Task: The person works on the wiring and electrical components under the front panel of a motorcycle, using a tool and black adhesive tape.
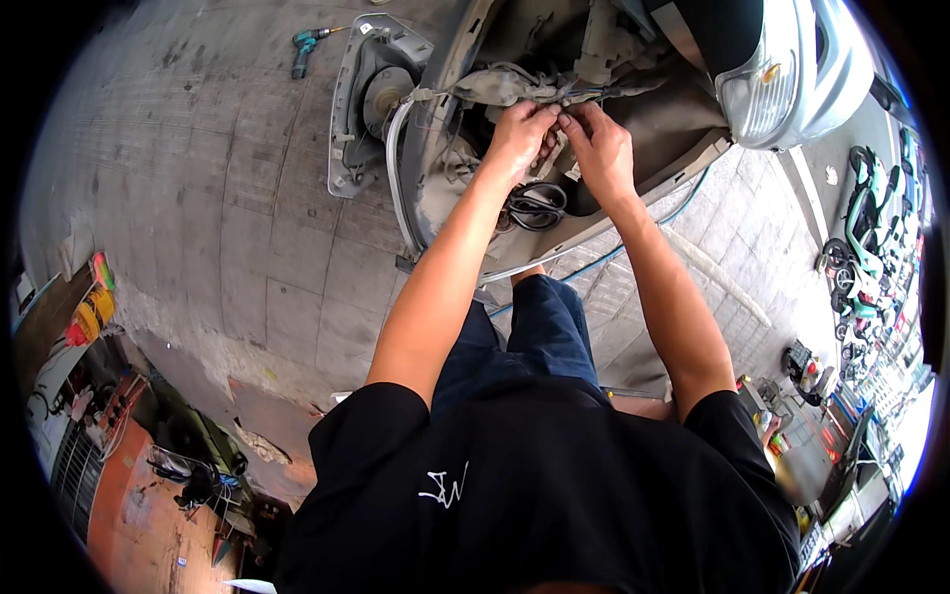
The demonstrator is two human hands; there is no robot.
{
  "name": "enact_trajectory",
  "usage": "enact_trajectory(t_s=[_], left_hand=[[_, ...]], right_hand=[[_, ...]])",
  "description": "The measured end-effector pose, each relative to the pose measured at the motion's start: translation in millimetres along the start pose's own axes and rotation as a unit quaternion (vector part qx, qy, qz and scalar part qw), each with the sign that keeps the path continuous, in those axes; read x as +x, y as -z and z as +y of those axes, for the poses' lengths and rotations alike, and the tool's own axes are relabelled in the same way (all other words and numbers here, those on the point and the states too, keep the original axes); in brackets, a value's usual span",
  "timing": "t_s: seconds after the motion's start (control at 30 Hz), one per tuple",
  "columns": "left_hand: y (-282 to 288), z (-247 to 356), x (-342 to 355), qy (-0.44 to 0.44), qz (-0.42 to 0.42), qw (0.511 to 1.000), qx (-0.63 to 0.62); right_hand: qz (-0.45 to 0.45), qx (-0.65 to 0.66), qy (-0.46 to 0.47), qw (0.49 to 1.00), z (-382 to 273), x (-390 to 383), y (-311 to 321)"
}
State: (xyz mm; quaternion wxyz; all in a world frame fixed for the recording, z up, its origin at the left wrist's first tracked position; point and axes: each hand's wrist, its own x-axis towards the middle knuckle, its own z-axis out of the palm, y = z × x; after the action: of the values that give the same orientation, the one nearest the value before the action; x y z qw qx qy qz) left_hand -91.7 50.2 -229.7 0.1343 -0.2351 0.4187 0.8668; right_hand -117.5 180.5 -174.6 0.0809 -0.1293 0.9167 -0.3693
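My left hand [520, 139] and my right hand [599, 148] meet inside the opened, dusty front of a scooter [554, 59]. Both pinch a bundle of thin wires [562, 102] that runs across the cavity. The fingertips of the two hands touch each other at the wires. A coil of black cable [537, 206] hangs just below my left wrist. What the fingertips grip beyond the wires is hidden.
A detached grey panel with a round lamp housing [371, 99] lies on the paved ground to the left. A teal cordless drill [305, 48] lies farther off. The scooter's headlight and silver cover [782, 79] are at right. Parked scooters [866, 228] stand far right.
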Motion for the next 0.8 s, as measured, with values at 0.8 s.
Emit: enact_trajectory(t_s=[0.8], left_hand=[[16.0,7.3,-3.1,0.043,-0.035,0.998,-0.037]], right_hand=[[-0.044,0.055,-0.060,0.996,-3.1,-3.3,2.0]])
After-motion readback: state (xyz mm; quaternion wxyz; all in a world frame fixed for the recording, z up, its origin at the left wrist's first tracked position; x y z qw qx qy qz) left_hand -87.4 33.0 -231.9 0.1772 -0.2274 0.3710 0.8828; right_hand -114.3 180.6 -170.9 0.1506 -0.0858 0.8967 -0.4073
